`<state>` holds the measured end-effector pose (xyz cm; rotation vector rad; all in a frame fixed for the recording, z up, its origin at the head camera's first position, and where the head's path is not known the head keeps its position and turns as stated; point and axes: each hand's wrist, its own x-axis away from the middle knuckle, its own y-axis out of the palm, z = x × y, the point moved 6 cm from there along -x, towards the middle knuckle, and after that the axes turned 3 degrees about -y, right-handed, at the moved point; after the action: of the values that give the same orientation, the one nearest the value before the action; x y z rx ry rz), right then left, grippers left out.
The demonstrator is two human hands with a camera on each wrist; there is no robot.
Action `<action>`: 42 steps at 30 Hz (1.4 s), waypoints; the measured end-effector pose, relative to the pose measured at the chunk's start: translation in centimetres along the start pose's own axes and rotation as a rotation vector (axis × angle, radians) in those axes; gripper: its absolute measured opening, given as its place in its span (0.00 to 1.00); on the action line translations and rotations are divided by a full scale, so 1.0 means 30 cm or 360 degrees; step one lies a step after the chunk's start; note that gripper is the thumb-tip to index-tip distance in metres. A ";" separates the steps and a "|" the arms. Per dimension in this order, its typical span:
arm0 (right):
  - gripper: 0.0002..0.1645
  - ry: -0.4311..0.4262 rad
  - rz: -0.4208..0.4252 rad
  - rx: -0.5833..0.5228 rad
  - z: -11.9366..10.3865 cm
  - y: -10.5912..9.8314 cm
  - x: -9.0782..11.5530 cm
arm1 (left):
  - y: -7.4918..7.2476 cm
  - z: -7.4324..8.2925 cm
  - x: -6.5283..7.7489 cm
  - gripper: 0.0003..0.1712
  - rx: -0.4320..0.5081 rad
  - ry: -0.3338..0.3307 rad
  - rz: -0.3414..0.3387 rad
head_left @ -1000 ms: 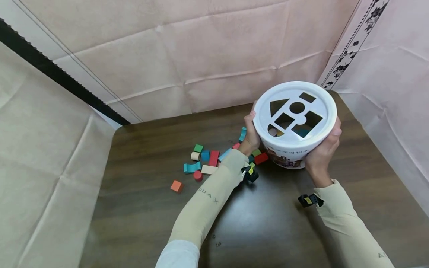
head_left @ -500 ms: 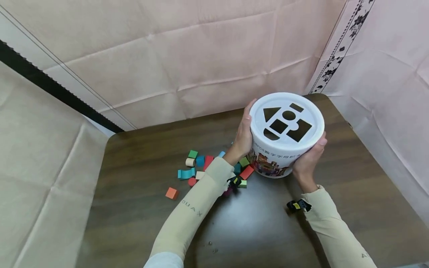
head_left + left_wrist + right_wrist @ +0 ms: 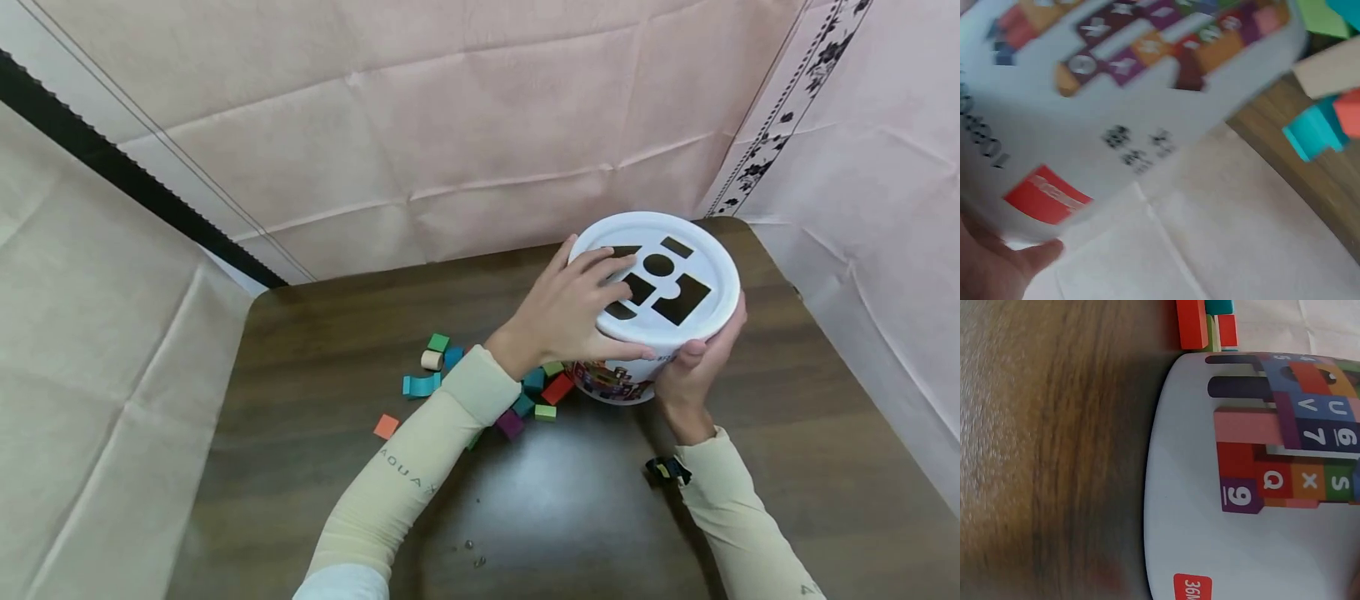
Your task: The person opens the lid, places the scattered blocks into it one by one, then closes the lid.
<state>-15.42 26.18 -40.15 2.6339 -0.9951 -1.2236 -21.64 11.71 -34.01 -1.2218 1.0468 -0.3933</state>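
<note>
A white bucket [image 3: 611,379] with printed toy blocks on its side stands at the right of the table. Its white lid [image 3: 716,304] has several shaped holes. My left hand [image 3: 562,312] lies spread over the lid's left part, fingertips by the triangle and square holes, thumb stretched along the front under the rim. My right hand [image 3: 693,379] grips the bucket's right side, thumb bent at the front just below the lid. The left wrist view shows the bucket wall [image 3: 1066,125] blurred, with my thumb near its edge. The right wrist view shows the printed wall [image 3: 1191,531] close up.
Several coloured wooden blocks, among them a red block [image 3: 557,389], a purple block [image 3: 510,423] and a blue arch block [image 3: 422,385], lie left of the bucket, partly behind my left arm. An orange block [image 3: 386,426] lies apart. Cloth [image 3: 487,125] hangs behind the table [image 3: 322,325].
My left hand has left the bucket's left side and moved onto the lid. The right hand keeps its grip. The bucket, tilted earlier with blocks showing through the holes, has come lower.
</note>
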 end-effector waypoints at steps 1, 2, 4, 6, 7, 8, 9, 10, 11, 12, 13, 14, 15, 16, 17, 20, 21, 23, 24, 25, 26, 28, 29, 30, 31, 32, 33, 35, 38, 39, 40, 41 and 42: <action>0.75 0.0000 -0.0002 -0.0008 -0.001 0.002 0.000 | -0.003 0.002 -0.003 0.48 -0.0009 -0.0006 -0.0019; 0.75 -0.0004 -0.0004 -0.0016 -0.002 0.004 -0.001 | -0.005 0.004 -0.005 0.47 -0.0003 -0.0011 -0.0028; 0.76 -0.0008 0.0002 -0.0039 -0.003 0.010 -0.002 | -0.009 0.004 -0.008 0.45 0.0041 -0.0026 -0.0010; 0.77 -0.0016 0.0010 -0.0034 -0.004 0.017 -0.001 | -0.011 0.000 -0.007 0.43 0.0091 -0.0051 0.0029; 0.77 -0.0024 0.0016 -0.0020 -0.005 0.021 0.000 | -0.013 -0.003 -0.006 0.41 0.0136 -0.0077 0.0054; 0.77 -0.0028 0.0018 -0.0004 -0.006 0.024 0.001 | -0.015 -0.007 -0.007 0.41 0.0187 -0.0111 0.0082; 0.78 -0.0033 0.0025 0.0016 -0.009 0.026 0.002 | -0.019 -0.011 -0.009 0.40 0.0240 -0.0137 0.0113; 0.78 -0.0039 0.0029 0.0048 -0.013 0.027 0.003 | -0.020 -0.013 -0.011 0.38 0.0287 -0.0158 0.0127; 0.78 -0.0050 0.0036 0.0081 -0.017 0.026 0.004 | -0.021 -0.015 -0.013 0.37 0.0328 -0.0169 0.0142; 0.78 -0.0066 0.0038 0.0118 -0.024 0.025 0.001 | -0.022 -0.015 -0.016 0.36 0.0365 -0.0171 0.0151; 0.77 -0.0094 0.0050 0.0184 -0.035 0.022 -0.002 | -0.024 -0.015 -0.020 0.35 0.0374 -0.0165 0.0146; 0.77 -0.0129 0.0060 0.0252 -0.046 0.018 -0.006 | -0.025 -0.013 -0.023 0.36 0.0363 -0.0144 0.0125; 0.76 -0.0182 0.0076 0.0324 -0.059 0.013 -0.012 | -0.024 -0.011 -0.025 0.35 0.0325 -0.0106 0.0092; 0.74 -0.0241 0.0091 0.0393 -0.073 0.008 -0.018 | -0.023 -0.009 -0.027 0.36 0.0279 -0.0065 0.0037; 0.73 -0.0298 0.0102 0.0458 -0.085 0.003 -0.023 | -0.022 -0.009 -0.029 0.37 0.0212 -0.0015 -0.0020; 0.68 -0.0414 0.0079 0.0592 -0.106 -0.008 -0.035 | -0.025 -0.014 -0.027 0.43 -0.0001 0.0190 -0.0218; 0.67 -0.0422 0.0039 0.0592 -0.105 -0.008 -0.036 | -0.030 -0.019 -0.024 0.45 -0.0072 0.0267 -0.0270; 0.65 -0.0412 -0.0043 0.0590 -0.096 -0.008 -0.035 | -0.046 -0.033 -0.013 0.48 -0.0189 0.0394 -0.0357; 0.64 -0.0404 -0.0081 0.0592 -0.089 -0.008 -0.034 | -0.056 -0.042 -0.007 0.49 -0.0224 0.0440 -0.0386; 0.63 -0.0399 -0.0112 0.0591 -0.081 -0.007 -0.032 | -0.067 -0.052 0.000 0.51 -0.0262 0.0466 -0.0421; 0.62 -0.0396 -0.0132 0.0593 -0.073 -0.006 -0.030 | -0.078 -0.065 0.008 0.52 -0.0302 0.0476 -0.0452; 0.61 -0.0414 -0.0139 0.0613 -0.058 -0.008 -0.027 | -0.100 -0.092 0.025 0.54 -0.0360 0.0476 -0.0487; 0.61 -0.0417 -0.0141 0.0615 -0.051 -0.010 -0.027 | -0.111 -0.106 0.034 0.54 -0.0377 0.0474 -0.0495; 0.61 -0.0419 -0.0147 0.0616 -0.045 -0.011 -0.028 | -0.122 -0.120 0.044 0.54 -0.0387 0.0470 -0.0486; 0.61 -0.0418 -0.0153 0.0614 -0.041 -0.011 -0.027 | -0.132 -0.136 0.057 0.53 -0.0392 0.0465 -0.0468; 0.61 -0.0412 -0.0165 0.0615 -0.038 -0.012 -0.027 | -0.143 -0.151 0.071 0.52 -0.0386 0.0456 -0.0443; 0.62 -0.0407 -0.0182 0.0621 -0.037 -0.011 -0.027 | -0.152 -0.169 0.086 0.51 -0.0371 0.0449 -0.0404; 0.63 -0.0391 -0.0208 0.0633 -0.036 -0.013 -0.025 | -0.168 -0.205 0.122 0.48 -0.0335 0.0412 -0.0336; 0.63 -0.0372 -0.0228 0.0659 -0.033 -0.022 -0.024 | -0.182 -0.270 0.184 0.45 -0.0206 0.0268 -0.0262; 0.63 -0.0371 -0.0228 0.0664 -0.031 -0.026 -0.024 | -0.183 -0.297 0.209 0.43 -0.0134 0.0190 -0.0234; 0.63 -0.0370 -0.0224 0.0665 -0.028 -0.032 -0.025 | -0.182 -0.326 0.237 0.42 -0.0051 0.0096 -0.0210; 0.63 -0.0370 -0.0221 0.0666 -0.024 -0.037 -0.027 | -0.179 -0.357 0.267 0.40 0.0049 -0.0012 -0.0185; 0.62 -0.0373 -0.0214 0.0667 -0.020 -0.043 -0.027 | -0.172 -0.390 0.298 0.38 0.0160 -0.0134 -0.0154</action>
<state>-14.70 27.57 -39.61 2.9603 -1.2503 -1.5306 -25.33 -3.41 -33.04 -1.1915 0.8880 -0.4604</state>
